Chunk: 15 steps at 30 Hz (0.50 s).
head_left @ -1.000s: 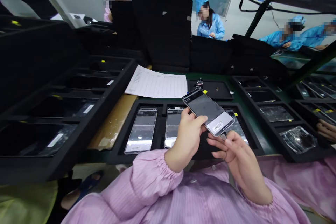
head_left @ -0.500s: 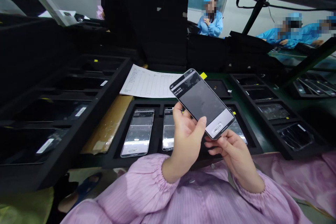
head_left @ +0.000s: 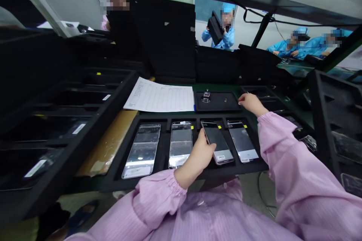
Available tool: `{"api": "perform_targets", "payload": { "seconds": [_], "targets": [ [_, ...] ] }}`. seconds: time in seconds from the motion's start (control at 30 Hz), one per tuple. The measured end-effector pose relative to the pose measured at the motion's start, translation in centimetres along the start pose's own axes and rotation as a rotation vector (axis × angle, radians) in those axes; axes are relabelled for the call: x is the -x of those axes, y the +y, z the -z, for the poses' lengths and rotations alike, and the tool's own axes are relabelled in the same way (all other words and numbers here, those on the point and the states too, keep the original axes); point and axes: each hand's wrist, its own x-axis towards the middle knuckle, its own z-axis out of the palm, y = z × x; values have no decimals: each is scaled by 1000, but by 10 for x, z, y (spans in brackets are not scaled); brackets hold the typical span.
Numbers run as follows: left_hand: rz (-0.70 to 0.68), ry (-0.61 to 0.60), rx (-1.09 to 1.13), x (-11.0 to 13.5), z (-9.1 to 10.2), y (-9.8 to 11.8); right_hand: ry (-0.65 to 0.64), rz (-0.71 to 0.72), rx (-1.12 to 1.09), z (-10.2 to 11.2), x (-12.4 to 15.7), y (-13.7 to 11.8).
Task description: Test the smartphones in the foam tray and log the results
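Head view: a green tabletop (head_left: pixel 215 87) in a factory room carries a black foam tray (head_left: pixel 169 118) holding 4 phones (head_left: pixel 181 145) in slots; co-workers in blue gowns (head_left: pixel 288 49) work beyond. The left hand (head_left: pixel 201 150) lies against the third phone (head_left: pixel 217 141) in its slot, partly covering its edge; whether it grips cannot be told. The open, empty right hand (head_left: pixel 252 104) stretches beside a small black tray (head_left: pixel 217 101).

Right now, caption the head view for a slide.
Left hand on a smartphone in a black foam tray; right hand beside a smaller tray.
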Motion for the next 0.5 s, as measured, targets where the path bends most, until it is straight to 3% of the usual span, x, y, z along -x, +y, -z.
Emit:
{"api": "perform_targets", "payload": {
  "seconds": [0.17, 0.27, 0.37, 0.5],
  "targets": [
    [-175, 103, -212, 10, -13, 0, 4, 57, 103, -33, -40, -10],
    [-326, -78, -518, 20, -30, 7, 10, 80, 142, -51, -52, -11],
    [-215, -319, -689, 16, -55, 9, 25, 98, 163, -57, -56, -10],
    [-89, -316, -649, -2, -86, -1, 96, 141, 133, -35, -42, -17]
  ]
}}
